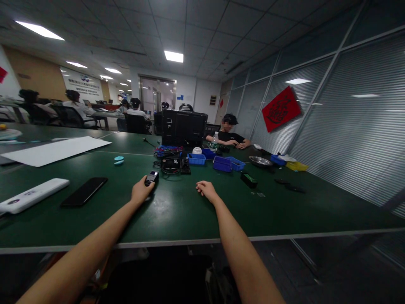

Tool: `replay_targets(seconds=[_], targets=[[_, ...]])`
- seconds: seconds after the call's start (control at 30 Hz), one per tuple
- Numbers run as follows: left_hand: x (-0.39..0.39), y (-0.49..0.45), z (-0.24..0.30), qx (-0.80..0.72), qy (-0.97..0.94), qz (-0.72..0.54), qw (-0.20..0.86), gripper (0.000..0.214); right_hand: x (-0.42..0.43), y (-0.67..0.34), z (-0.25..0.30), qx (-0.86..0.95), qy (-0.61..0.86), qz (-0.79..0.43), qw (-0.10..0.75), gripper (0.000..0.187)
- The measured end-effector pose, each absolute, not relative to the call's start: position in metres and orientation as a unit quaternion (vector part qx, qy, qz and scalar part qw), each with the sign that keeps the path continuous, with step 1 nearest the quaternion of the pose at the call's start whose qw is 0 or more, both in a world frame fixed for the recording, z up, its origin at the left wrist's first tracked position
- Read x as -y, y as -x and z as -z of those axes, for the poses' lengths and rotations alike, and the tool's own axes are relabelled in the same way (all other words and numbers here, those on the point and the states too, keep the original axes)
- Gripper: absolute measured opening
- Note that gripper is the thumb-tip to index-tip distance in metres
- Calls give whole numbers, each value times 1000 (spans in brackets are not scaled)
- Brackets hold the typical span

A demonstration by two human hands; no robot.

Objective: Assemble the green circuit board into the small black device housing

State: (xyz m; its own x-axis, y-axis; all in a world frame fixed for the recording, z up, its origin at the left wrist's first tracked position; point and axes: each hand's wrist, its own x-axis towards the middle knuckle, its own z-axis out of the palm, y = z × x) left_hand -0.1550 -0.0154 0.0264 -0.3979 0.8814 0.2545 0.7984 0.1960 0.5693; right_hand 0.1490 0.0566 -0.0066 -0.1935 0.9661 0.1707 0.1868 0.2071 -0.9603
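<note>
My left hand rests on the green table with its fingers wrapped round a small black device that has a lit face. My right hand lies on the table a little to the right, fingers curled in loosely, holding nothing that I can see. Just beyond both hands sit a black box with coiled cables and a bundle of coloured wires.
A black phone and a white bar-shaped device lie at left, a white sheet farther back. Blue bins, a metal bowl, a black computer case and a seated person are beyond.
</note>
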Motion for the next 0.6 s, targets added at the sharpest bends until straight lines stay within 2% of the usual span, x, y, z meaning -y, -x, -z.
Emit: replay_targets(seconds=[0.37,0.47,0.6], targets=[[8,41,-16,-685,-623,-363,101,51,-57,-145,9,659,481,-392,425,15],[8,9,-12,-654,-654,-365,105,63,-53,-143,4,655,491,-379,430,20],[10,-14,-7,-629,-689,-331,141,86,-43,-139,-8,655,533,-315,433,41]])
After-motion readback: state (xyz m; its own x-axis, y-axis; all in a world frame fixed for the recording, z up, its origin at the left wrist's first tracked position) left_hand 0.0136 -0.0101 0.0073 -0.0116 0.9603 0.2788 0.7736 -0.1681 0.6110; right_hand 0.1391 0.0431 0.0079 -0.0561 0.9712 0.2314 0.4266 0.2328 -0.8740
